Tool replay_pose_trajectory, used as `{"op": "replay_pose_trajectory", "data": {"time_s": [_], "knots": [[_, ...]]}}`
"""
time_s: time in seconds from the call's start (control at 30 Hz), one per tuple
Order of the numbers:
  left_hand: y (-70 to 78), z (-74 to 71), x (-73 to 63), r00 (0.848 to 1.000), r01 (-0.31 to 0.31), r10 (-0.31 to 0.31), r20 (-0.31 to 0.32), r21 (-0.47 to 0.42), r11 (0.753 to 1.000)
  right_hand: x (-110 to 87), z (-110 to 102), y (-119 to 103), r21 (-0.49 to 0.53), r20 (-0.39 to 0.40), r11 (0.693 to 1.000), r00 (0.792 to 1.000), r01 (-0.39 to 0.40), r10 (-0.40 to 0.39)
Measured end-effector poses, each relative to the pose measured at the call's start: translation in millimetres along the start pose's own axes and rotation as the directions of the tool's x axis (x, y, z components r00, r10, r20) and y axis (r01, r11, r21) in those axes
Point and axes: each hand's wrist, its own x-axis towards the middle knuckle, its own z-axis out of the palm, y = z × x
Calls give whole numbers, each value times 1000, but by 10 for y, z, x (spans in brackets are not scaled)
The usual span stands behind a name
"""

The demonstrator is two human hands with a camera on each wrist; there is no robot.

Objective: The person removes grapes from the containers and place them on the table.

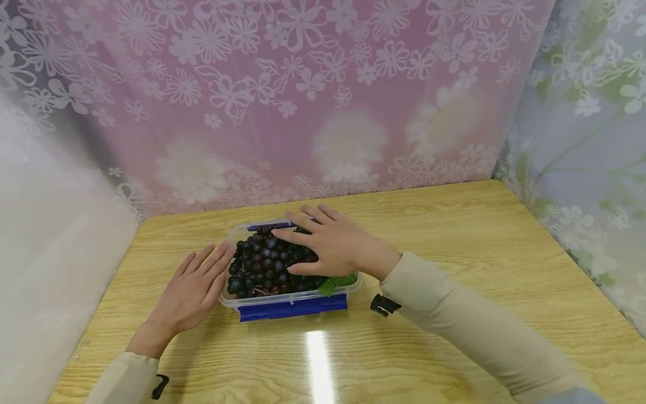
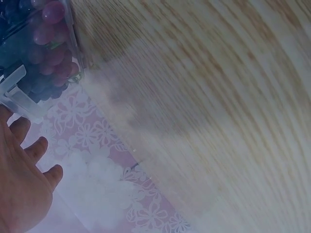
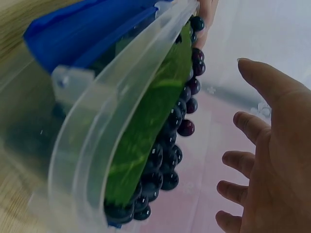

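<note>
A clear plastic container (image 1: pixel 230 303) with blue side clips (image 1: pixel 292 307) stands on the table, heaped with dark grapes (image 1: pixel 267 261). One green leaf (image 1: pixel 337 283) lies at its near right corner, and the right wrist view shows that leaf (image 3: pixel 150 126) along the inside of the rim. My right hand (image 1: pixel 333 242) hovers over the grapes with fingers spread; in its wrist view the hand (image 3: pixel 277 150) is apart from them. My left hand (image 1: pixel 194 289) lies along the container's left side, fingers straight and fingertips at the rim. In the left wrist view, its fingers (image 2: pixel 36 148) sit beside a clip.
The container rests on a wood-grain table (image 1: pixel 454 247). A pink flowered curtain (image 1: pixel 303 112) hangs behind it, with a pale flowered cloth (image 1: pixel 595 140) on the right and a whitish sheet (image 1: pixel 55 224) on the left.
</note>
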Motion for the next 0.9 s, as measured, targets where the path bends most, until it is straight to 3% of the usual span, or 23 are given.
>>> {"op": "replay_pose_trajectory", "data": {"time_s": [0.5, 0.7, 0.9], "knots": [[-13, 15, -4, 1000, -17, 17, -5, 6, 1000, 172, 59, -180, -31, 115, 999, 993, -10, 14], [-15, 19, 2, 1000, -20, 20, -9, 7, 1000, 202, 110, -210, 6, 107, 1000, 994, 13, -13], [-13, 30, -5, 1000, -5, 5, -1, 5, 1000, 240, 141, -240, -19, 84, 999, 996, 43, -42]]}}
